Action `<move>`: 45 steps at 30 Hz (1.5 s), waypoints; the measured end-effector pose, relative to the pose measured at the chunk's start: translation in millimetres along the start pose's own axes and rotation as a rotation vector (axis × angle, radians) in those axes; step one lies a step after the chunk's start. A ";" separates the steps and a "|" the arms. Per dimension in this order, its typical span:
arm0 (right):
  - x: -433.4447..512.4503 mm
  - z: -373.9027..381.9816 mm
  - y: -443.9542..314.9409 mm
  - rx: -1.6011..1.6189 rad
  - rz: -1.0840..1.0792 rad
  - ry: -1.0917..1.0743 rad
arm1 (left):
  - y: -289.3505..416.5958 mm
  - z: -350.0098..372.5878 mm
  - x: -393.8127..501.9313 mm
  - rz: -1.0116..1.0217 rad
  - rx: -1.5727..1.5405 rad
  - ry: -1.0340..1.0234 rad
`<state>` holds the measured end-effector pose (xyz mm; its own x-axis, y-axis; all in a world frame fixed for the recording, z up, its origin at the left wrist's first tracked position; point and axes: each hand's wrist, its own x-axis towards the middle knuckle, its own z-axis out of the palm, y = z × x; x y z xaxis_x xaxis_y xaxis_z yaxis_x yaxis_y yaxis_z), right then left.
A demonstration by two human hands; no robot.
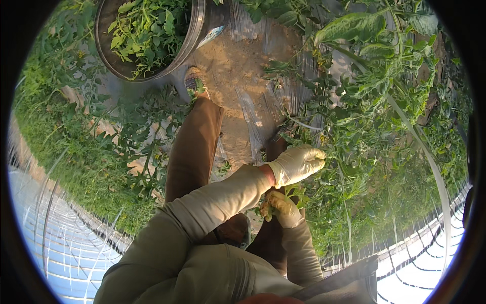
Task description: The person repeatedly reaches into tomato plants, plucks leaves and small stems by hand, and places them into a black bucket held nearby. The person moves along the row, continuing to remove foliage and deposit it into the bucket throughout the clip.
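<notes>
My left hand (298,165), in a pale thin glove, reaches across to the tomato plants (353,152) on the right. Its fingers are bent together beside the foliage, and whether a stem is pinched between them is hidden. Just below it, close to my right leg, my right hand (284,208) is curled in a stained glove of the same kind. Green tomato shoots (296,193) stick out from this hand, which is shut on them.
A round bucket (197,22) holding leafy trimmings (155,34) stands at the upper left, beyond my shoe (195,79). Bare soil (243,57) and plastic film (248,117) run between the plant rows. White strings (429,152) hang along the right row. More tomato plants (95,159) grow on the left.
</notes>
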<state>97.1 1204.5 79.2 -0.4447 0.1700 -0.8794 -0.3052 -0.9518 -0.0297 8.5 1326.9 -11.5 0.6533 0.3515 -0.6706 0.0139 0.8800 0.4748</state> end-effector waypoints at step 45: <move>-81.4 -26.8 19.3 -0.777 -0.560 1.122 | -62.4 46.5 -1.0 -0.137 0.470 -0.278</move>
<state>150.0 1165.4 137.4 0.5572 0.6167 -0.5561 0.4661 -0.7865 -0.4052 42.2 1256.7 -13.9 0.7960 0.0908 -0.5985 0.4065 0.6523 0.6397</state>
